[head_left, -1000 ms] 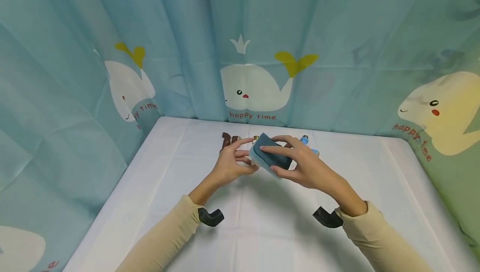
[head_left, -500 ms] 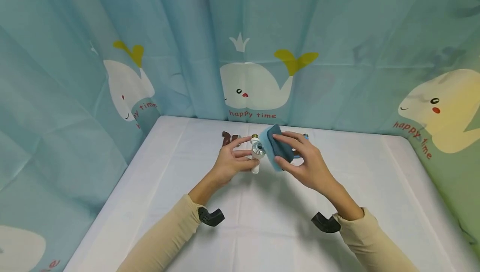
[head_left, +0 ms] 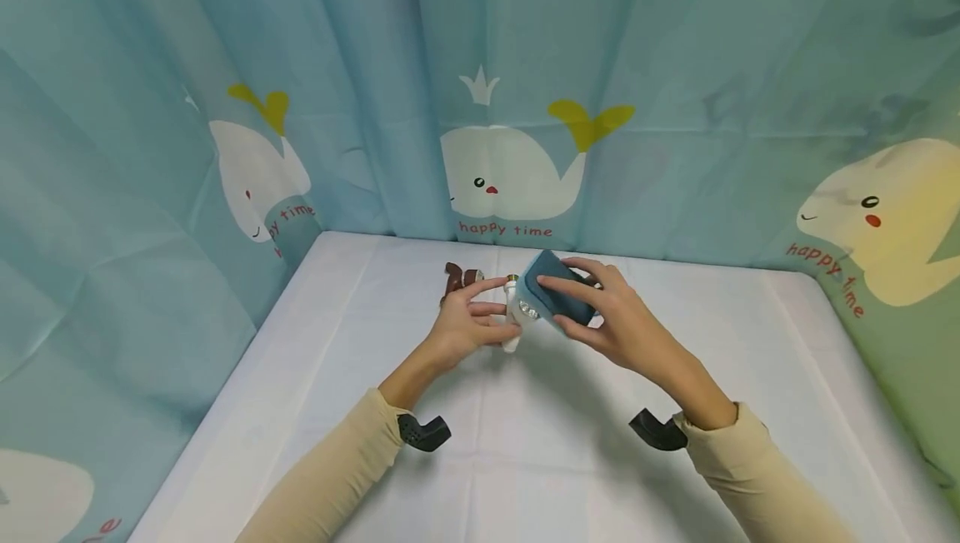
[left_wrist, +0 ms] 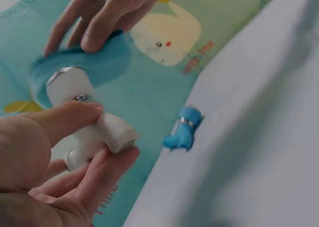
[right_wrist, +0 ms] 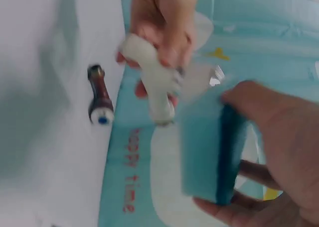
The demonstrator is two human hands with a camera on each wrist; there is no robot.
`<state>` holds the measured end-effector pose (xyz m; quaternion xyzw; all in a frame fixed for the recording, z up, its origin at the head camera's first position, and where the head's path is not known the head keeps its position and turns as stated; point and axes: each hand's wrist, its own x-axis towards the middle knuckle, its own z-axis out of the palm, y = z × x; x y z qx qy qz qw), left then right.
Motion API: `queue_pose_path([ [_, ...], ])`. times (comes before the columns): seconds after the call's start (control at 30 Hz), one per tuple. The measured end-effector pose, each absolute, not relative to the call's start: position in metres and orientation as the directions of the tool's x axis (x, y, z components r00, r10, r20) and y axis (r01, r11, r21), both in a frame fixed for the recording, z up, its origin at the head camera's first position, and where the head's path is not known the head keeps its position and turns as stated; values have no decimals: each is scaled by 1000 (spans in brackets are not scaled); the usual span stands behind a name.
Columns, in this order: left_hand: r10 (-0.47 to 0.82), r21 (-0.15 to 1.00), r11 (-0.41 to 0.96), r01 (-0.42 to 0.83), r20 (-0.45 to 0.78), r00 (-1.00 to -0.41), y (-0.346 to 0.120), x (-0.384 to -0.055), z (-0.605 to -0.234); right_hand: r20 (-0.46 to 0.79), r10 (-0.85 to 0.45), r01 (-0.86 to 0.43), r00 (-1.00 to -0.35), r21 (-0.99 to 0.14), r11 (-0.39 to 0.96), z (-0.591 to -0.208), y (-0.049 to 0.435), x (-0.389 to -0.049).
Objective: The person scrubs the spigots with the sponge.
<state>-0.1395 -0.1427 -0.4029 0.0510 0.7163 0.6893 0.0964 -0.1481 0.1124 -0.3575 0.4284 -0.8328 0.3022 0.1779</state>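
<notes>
My left hand (head_left: 461,328) grips a white faucet (left_wrist: 118,131) by its body, thumb on one side and fingers on the other. The faucet has a clear, shiny round knob, partly covered in the head view. In my right hand (head_left: 626,322) is a two-layer sponge (head_left: 567,304), light blue with a darker blue face, pinched between thumb and fingers. Its light side faces the white faucet and overlaps the knob in the head view. Both hands are raised over the far part of the table.
A brown faucet (head_left: 453,281) lies behind my left hand on the white-covered table (head_left: 525,460). A blue faucet (left_wrist: 183,130) lies on the right, hidden by my right hand in the head view. A blue whale-print curtain (head_left: 390,110) stands along the table's far edge.
The sponge moved right, off the faucet's knob, then came partly back over it with its dark face turned more upward. My left hand stays nearly still, the white faucet slightly turned.
</notes>
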Motion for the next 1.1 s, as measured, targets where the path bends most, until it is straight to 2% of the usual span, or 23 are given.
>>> queue_pose_path([
  [0.17,272,965,238,111,44,-961,-146,-140,-402,446,-663,-796,-602,-406,450,-350,115,-147],
  [0.27,312,948,276,162,71,-947,-146,-140,-402,396,-672,-772,-626,-431,466,-350,115,-147],
  [0.43,305,972,215,93,24,-952,-148,-140,-404,433,-605,-736,-668,-506,449,-357,118,-150],
  [0.67,278,995,-41,-89,-74,-958,-147,-141,-409,502,-541,-733,-675,-540,412,-372,118,-147],
  [0.77,264,988,-103,-114,-83,-961,-146,-142,-411,501,-527,-724,-686,-543,426,-376,117,-143],
  [0.9,247,987,-102,-122,-93,-964,-144,-142,-411,536,-499,-732,-681,-506,456,-377,116,-143],
  [1.1,222,997,58,-46,-58,-973,-140,-143,-406,554,-596,-814,-581,-387,433,-368,114,-144],
])
